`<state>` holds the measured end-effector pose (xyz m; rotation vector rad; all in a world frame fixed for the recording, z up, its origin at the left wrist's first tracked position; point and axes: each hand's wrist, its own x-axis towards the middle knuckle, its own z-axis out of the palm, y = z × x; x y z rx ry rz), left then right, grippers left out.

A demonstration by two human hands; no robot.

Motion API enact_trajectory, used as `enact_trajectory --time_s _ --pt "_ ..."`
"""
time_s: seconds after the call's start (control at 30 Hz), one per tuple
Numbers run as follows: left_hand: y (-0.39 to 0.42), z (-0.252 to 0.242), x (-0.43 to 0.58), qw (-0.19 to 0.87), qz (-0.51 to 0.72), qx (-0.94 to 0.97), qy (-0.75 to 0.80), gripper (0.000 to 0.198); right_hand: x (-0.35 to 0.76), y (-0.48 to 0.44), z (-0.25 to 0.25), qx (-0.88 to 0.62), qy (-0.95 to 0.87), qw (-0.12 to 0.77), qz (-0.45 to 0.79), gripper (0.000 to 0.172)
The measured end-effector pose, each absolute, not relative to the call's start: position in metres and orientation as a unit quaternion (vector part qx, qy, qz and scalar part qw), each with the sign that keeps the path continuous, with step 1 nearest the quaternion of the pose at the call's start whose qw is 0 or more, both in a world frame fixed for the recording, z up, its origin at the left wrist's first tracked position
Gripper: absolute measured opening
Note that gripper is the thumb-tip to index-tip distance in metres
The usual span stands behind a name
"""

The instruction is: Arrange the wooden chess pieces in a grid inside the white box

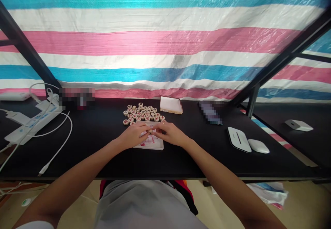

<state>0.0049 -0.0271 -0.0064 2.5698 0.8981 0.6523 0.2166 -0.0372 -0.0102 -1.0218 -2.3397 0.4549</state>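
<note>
Head view: a chess piece [150, 133] is held above an open white tray [148, 147], its marked face apparently turned toward the person; no long axis is made out on so small a disc, and its exact tilt cannot be told. The tray's near edge is set almost parallel to the front edge of the tabletop [155, 167]. Just beyond it, loose pieces [143, 112] are spread in a cluster, the nearest partly hidden by the tray and fingers. A shallow box lid [170, 104] is placed to their right, and a white mouse [258, 146] farther right; a power strip [33, 122] is seen at far left. The held piece lies between the left hand [133, 135] and the right hand [170, 133], pinched by the fingertips of both.
</note>
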Motion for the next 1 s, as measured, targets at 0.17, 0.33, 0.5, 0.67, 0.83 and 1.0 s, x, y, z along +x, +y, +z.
enact_trajectory --time_s 0.17,0.33,0.5,0.67,0.83,1.0 --pt "-0.0294 -0.0063 0.0066 0.172 0.259 0.902 0.299 0.022 0.2163 -0.0357 -0.0129 -0.371 -0.873 0.272 0.162 0.025" --pt "-0.0297 -0.0036 0.0063 0.185 0.273 0.891 0.311 0.012 0.216 -0.0369 -0.0109 -0.372 -0.867 0.276 0.184 0.022" --pt "-0.0268 -0.006 0.0058 0.14 0.242 0.902 0.329 0.013 0.2153 -0.0381 -0.0089 -0.398 -0.849 0.284 0.202 0.024" --pt "-0.0254 -0.0089 0.007 0.133 0.233 0.898 0.349 0.012 0.2139 -0.0383 -0.0093 -0.404 -0.84 0.283 0.227 0.025" --pt "-0.0269 -0.0067 0.0064 0.173 0.226 0.892 0.352 0.009 0.2137 -0.0386 -0.0082 -0.407 -0.843 0.28 0.216 0.024" --pt "-0.0275 -0.0031 0.0045 0.212 0.221 0.885 0.351 0.01 0.216 -0.0385 -0.0096 -0.387 -0.859 0.271 0.196 0.033"
